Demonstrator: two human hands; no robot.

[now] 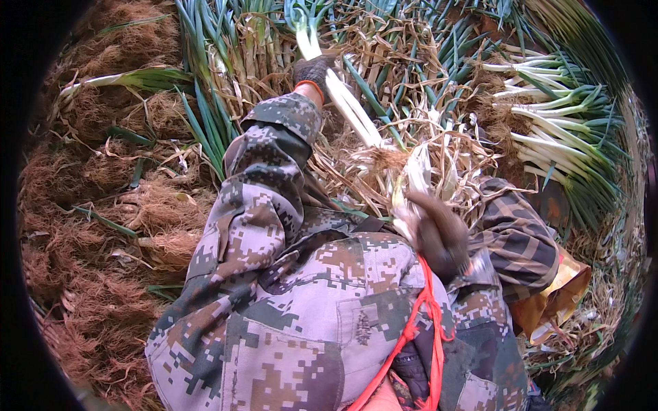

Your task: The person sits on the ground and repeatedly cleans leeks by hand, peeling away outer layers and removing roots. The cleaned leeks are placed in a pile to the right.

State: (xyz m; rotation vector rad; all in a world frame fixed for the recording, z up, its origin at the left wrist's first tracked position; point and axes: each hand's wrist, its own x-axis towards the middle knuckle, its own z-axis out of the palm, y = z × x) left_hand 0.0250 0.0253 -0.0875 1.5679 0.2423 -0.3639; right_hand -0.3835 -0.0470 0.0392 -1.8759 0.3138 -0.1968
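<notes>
My left hand, in a dark glove with an orange cuff, is closed around the white shanks of a few long green onions. Their green tops point away from me, and their rooted ends slant down to the right. Close to my lap, my right hand wears a brown glove and is smeared by motion. Its fingers are curled at pale, loose outer skins, just below the root ends. How firmly it grips them is partly blurred.
Brown root clumps heap up on the left. At the right lie cleaned green onions in a row. More unpeeled onions and dry leaves spread ahead. A checked cloth and an orange-yellow bag are beside my right arm.
</notes>
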